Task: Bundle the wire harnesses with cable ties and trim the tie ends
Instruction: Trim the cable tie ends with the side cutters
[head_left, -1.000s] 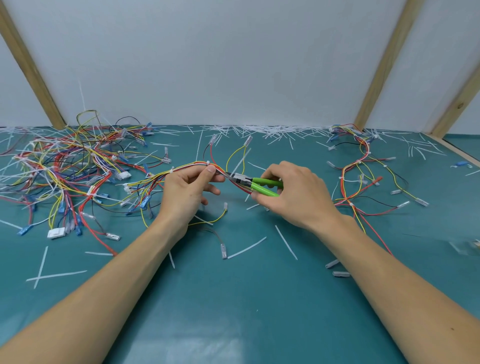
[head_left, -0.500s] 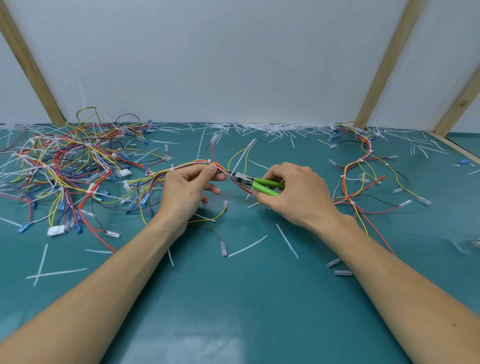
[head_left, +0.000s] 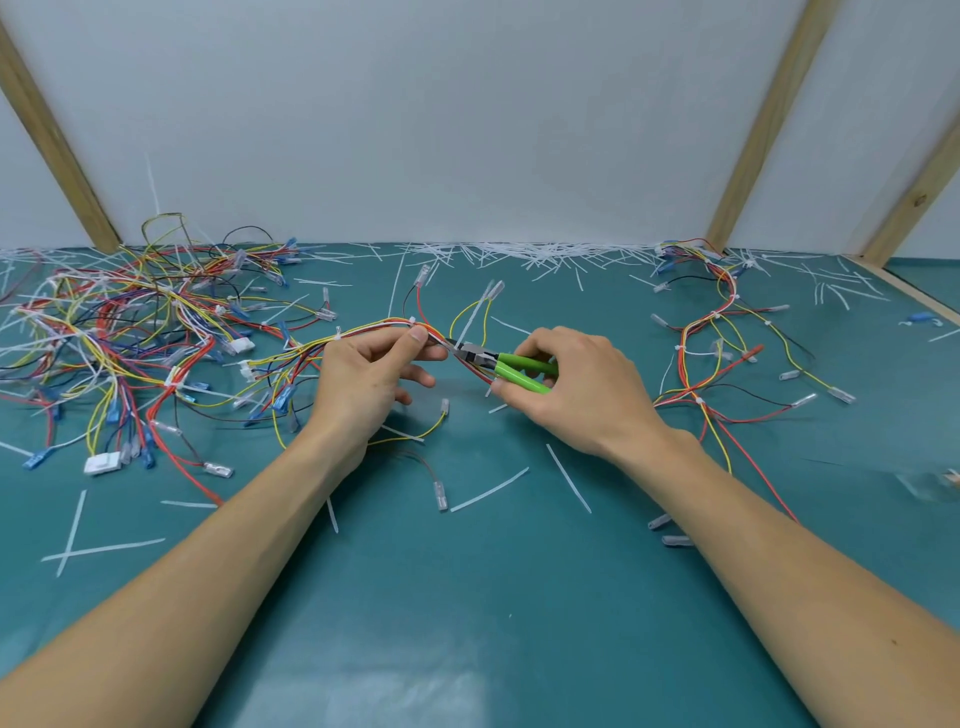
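A wire harness (head_left: 363, 332) of red, yellow and white wires runs across the middle of the teal table. My left hand (head_left: 371, 382) pinches it between thumb and forefinger near a white cable tie (head_left: 414, 321). My right hand (head_left: 574, 387) grips green-handled cutters (head_left: 511, 366), whose jaws sit at the harness just right of my left thumb. A white tie tail (head_left: 475, 312) sticks up behind the jaws. Whether the jaws touch the tail I cannot tell.
A tangled heap of harnesses (head_left: 119, 332) with blue and white connectors fills the left side. Another tied harness (head_left: 722, 332) lies at the right. Cut white tie ends (head_left: 519, 254) litter the back edge and the table front. Wooden struts (head_left: 763, 124) lean against the wall.
Both hands and the cutters have stayed nearly in place; the view has shifted slightly.
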